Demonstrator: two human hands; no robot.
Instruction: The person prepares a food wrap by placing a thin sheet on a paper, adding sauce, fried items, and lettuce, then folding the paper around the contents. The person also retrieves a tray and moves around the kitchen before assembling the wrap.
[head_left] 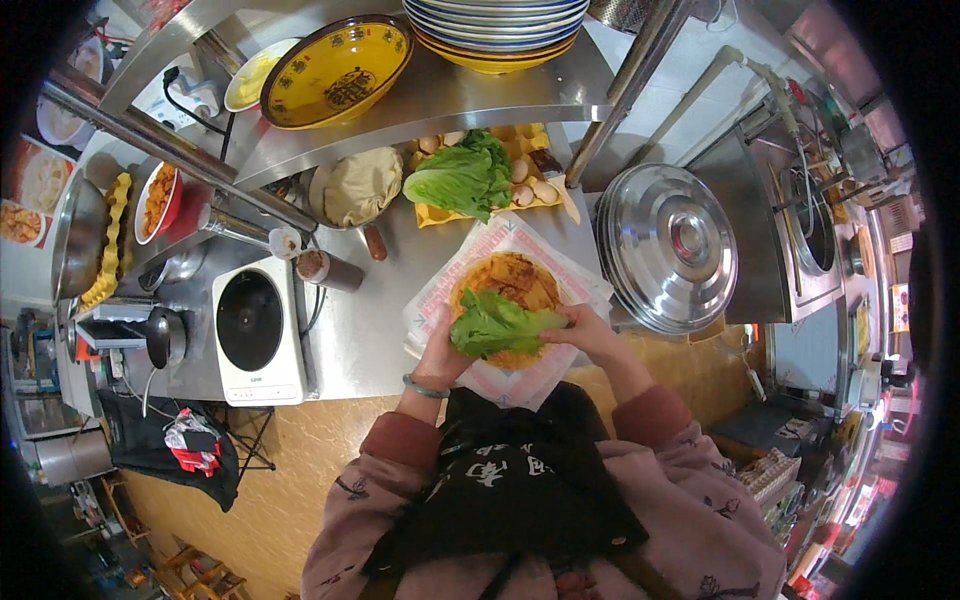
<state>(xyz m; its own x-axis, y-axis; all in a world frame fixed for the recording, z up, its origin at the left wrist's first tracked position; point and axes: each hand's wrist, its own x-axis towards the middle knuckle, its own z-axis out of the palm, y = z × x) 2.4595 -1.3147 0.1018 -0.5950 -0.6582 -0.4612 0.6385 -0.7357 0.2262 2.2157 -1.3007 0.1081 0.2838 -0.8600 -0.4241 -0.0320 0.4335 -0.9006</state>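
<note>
Hold lettuce leaf (pixel 495 328) over pancake (pixel 512 275) on paper (pixel 435 305) at bench (pixel 360 350) edge, pinching stem end with right hand (pixel 592 335); lower flat, centred, steadying opposite end with left hand (pixel 439 352) (cannot tell left grip, partly hidden).

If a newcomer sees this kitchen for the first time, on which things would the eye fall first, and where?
Probably on the bright green lettuce leaf, pinched by the right hand over the round browned flatbread on printed white paper. Next, likely the glossy yellow patterned bowl on the steel shelf above, and the large round silver lid at right.
</note>
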